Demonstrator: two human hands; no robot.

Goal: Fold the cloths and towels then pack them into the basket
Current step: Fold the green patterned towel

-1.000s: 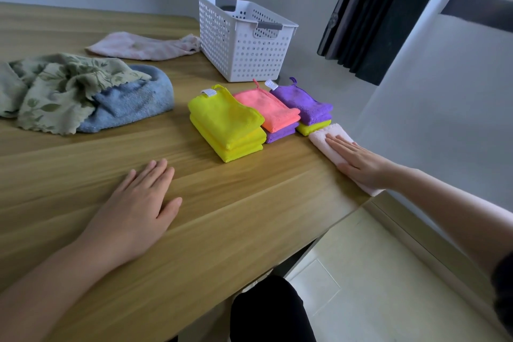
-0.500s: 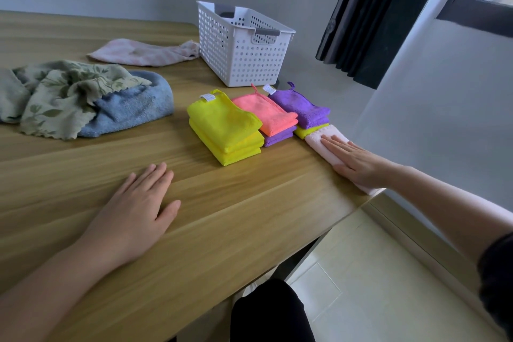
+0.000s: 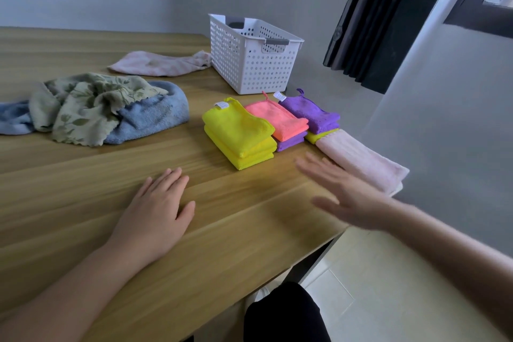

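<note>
Plainly, the left hand [image 3: 155,214] lies flat on the wooden table [image 3: 83,189], fingers straight. The blurred right hand [image 3: 347,197], spread and empty, seemingly hovers beside the folded pink towel [image 3: 363,161]; the white basket [image 3: 249,64] stands behind the stacked cloths [image 3: 238,136].

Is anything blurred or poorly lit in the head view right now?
Head view: right hand smeared by motion blur, fingers indistinct; left hand, yellow stack and basket sharp; light soft and even, only a faint shadow on the table under the right hand; wide-angle bending toward the edges.
</note>
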